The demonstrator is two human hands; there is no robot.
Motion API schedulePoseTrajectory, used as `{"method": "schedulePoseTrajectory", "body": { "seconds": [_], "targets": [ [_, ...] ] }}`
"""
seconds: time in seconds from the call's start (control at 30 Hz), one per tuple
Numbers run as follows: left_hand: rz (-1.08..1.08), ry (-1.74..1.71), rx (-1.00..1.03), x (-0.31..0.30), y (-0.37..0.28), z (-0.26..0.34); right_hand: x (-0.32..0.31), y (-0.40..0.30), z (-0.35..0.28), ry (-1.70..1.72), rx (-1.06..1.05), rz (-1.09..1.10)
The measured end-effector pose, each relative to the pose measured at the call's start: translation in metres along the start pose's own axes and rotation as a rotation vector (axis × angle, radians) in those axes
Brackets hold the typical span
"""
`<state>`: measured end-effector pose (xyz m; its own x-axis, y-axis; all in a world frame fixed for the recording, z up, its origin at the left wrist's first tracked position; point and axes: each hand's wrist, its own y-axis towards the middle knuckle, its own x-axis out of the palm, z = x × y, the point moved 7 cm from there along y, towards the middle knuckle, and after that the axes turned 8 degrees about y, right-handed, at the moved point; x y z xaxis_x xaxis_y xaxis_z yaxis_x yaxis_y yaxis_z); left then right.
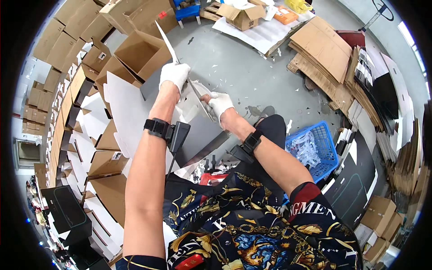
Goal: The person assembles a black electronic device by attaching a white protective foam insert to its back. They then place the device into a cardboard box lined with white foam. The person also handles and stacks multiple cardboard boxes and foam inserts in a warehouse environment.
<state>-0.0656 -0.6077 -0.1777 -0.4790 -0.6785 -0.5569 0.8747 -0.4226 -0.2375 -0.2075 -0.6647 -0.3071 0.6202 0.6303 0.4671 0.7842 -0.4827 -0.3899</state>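
Observation:
My left hand [173, 75], in a white glove, grips the upper part of a thin cardboard sheet [166, 40], seen nearly edge-on with a white face. Lower on the right, my right hand [219, 105] holds the lower end of the sheet, its thumb on the near side; some fingertips show outside the glove. Under the hands is crumpled or torn pale material [189, 103], which I cannot name exactly. Below it lies a grey cardboard piece [199, 135]. A large white cardboard sheet [125, 104] stands left of the hands.
Open brown cartons [140, 54] stand at the upper left, beside long rows of boxes. A blue plastic basket [329, 152] with clear plastic pieces is right of my knee. Stacked cardboard [320, 50] lies at the upper right. Small scraps litter the grey floor [219, 60].

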Motion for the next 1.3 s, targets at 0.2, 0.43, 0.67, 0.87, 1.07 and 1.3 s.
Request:
{"method": "schedulePoseTrajectory", "body": {
  "seconds": [0.2,0.43,0.67,0.87,1.07,1.3],
  "targets": [
    [-0.238,0.158,0.064,-0.025,-0.048,0.014,0.009,-0.035,0.008,-0.154,0.146,-0.112],
    [-0.437,-0.201,-0.021,-0.011,-0.069,-0.036,-0.018,-0.043,-0.007,0.013,0.005,-0.104],
    [-0.344,-0.381,-0.086,-0.005,-0.063,-0.018,-0.040,-0.034,-0.030,-0.060,-0.144,0.086],
    [-0.183,-0.495,-0.111,-0.007,-0.010,-0.051,-0.050,-0.003,-0.052,-0.100,-0.235,0.104],
    [-0.095,-0.511,-0.253,0.031,0.049,-0.126,-0.061,0.063,-0.024,-0.243,-0.238,0.163],
    [-0.265,-0.584,-0.245,0.077,0.036,-0.119,-0.063,0.117,-0.006,-0.835,-0.403,0.229]
  ]
}}
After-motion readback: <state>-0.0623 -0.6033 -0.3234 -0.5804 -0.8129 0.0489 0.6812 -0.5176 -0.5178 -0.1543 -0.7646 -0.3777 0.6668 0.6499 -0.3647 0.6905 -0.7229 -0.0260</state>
